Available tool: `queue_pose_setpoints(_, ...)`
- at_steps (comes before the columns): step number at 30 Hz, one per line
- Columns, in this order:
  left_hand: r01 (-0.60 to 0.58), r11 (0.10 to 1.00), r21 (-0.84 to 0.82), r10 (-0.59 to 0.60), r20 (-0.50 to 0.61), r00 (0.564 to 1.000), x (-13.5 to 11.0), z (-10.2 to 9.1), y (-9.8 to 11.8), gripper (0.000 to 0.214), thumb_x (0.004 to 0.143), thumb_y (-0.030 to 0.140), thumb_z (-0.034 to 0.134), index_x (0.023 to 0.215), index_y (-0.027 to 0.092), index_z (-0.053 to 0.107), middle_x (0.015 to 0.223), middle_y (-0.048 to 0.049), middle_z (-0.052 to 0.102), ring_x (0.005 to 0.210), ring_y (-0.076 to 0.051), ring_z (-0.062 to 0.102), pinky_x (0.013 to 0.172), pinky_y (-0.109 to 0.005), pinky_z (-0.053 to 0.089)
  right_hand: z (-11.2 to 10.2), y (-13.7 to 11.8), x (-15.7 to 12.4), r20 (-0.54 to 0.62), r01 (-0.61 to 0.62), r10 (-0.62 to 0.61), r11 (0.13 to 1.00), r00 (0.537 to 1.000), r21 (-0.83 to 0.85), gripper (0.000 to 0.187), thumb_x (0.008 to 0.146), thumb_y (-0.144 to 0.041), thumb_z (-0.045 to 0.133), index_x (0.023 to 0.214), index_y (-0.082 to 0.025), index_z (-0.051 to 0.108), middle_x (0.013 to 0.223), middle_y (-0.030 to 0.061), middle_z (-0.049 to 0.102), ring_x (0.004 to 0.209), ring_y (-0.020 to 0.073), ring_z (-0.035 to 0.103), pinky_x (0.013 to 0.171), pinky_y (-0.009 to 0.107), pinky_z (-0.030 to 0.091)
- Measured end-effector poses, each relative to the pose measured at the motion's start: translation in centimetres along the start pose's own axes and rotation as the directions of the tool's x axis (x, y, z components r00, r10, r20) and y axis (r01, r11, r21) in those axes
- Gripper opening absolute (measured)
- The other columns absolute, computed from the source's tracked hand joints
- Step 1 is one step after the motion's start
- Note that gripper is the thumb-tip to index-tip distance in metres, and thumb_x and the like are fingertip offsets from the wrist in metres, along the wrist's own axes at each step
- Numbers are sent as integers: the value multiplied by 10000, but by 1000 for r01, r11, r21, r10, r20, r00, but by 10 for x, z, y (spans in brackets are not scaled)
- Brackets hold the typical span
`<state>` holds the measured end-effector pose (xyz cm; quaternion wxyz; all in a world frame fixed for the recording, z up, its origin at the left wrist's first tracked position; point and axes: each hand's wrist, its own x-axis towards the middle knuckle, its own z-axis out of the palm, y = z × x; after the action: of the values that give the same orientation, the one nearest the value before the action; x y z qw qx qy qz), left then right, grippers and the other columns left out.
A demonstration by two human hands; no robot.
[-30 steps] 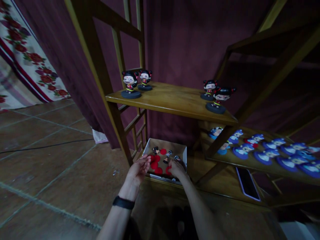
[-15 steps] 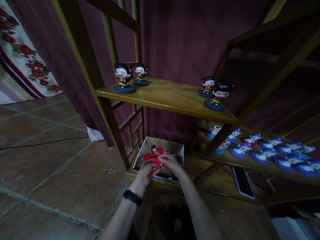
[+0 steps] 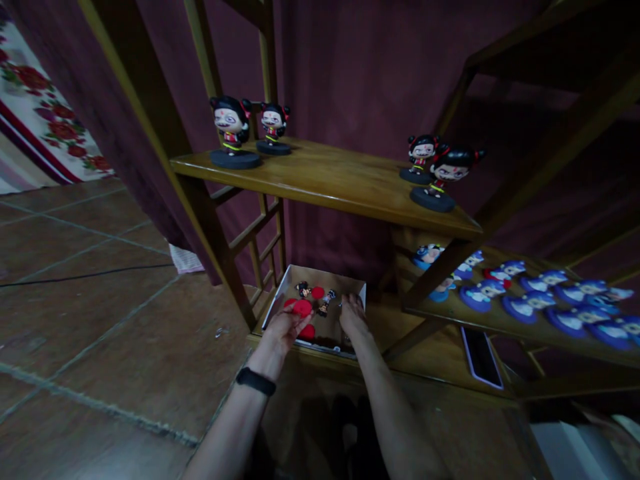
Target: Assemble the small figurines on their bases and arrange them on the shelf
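My left hand [image 3: 281,328] pinches a flat red disc [image 3: 303,307] above the near left part of a shallow cardboard box [image 3: 364,291]. Inside the box, my right hand [image 3: 353,315] points down at the right side. Its fingers are bent and close together, and what is under the fingertips is hidden. Other red discs, among them a far red disc [image 3: 317,292] and a near red disc [image 3: 307,332], lie in the box. A small dark-haired figure [image 3: 303,289] is at the back left, and another small figure [image 3: 325,307] lies between my hands.
Black-haired figurines on round dark bases, such as a left figurine [image 3: 231,127] and a right figurine [image 3: 443,177], stand on the wooden shelf [image 3: 330,173] above. Several blue-and-white figurines [image 3: 537,303] fill the lower right shelf. A phone [image 3: 481,357] lies below them.
My right hand has let go of the red disc and moved right, down into the box. My left hand keeps the disc and has shifted slightly left. The view has moved a little.
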<state>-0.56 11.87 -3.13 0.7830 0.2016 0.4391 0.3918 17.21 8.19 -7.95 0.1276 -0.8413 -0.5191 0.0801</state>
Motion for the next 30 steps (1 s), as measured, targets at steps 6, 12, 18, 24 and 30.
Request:
queue_pose_setpoints(6, 1, 1000, -24, -1, -2, 1000, -7, -2, 4, 325, 642, -137, 434, 755, 138, 563, 688, -24, 635, 635, -111, 637, 668, -274, 560, 6, -9, -5, 81, -56, 59, 998, 995, -31, 499, 773, -20, 341, 1221, -190, 484, 1204, 150, 499, 1112, 244, 462, 885, 334, 335)
queue_pose_setpoints(12, -31, 993, -118, 22, -84, 996, -7, -11, 14, 343, 648, -127, 469, 812, 165, 540, 640, 19, 583, 593, -94, 613, 705, -322, 555, 3, -5, -1, 76, -68, 57, 987, 995, 149, 329, 777, -130, 443, 1082, -195, 547, 1158, 134, 526, 1097, 251, 459, 881, 344, 350)
queue_pose_setpoints(18, -36, 995, -91, 31, -54, 998, -2, -15, 18, 258, 685, -87, 479, 785, 145, 532, 675, -23, 611, 636, -128, 633, 659, -308, 557, -7, -4, 15, 200, -217, 99, 632, 975, 744, 268, 630, -172, 558, 893, -204, 602, 787, 4, 627, 755, 168, 580, 680, 280, 458)
queue_pose_setpoints(24, -3, 996, -87, -3, -66, 998, -1, -14, 19, 220, 697, -69, 485, 776, 134, 513, 701, -52, 634, 628, -150, 644, 629, -326, 563, -25, -5, 10, 230, -216, 11, 393, 973, 894, 341, 583, -172, 615, 924, -179, 602, 827, 13, 643, 718, 130, 596, 600, 227, 473)
queue_pose_setpoints(30, 2, 997, -76, -5, -44, 999, -3, -10, 17, 239, 708, -67, 485, 831, 131, 538, 737, -69, 649, 640, -158, 657, 636, -331, 564, -31, -7, 5, 288, -285, -104, 46, 952, 958, 351, 550, -203, 730, 862, -180, 571, 859, 18, 653, 776, 148, 628, 690, 282, 520)
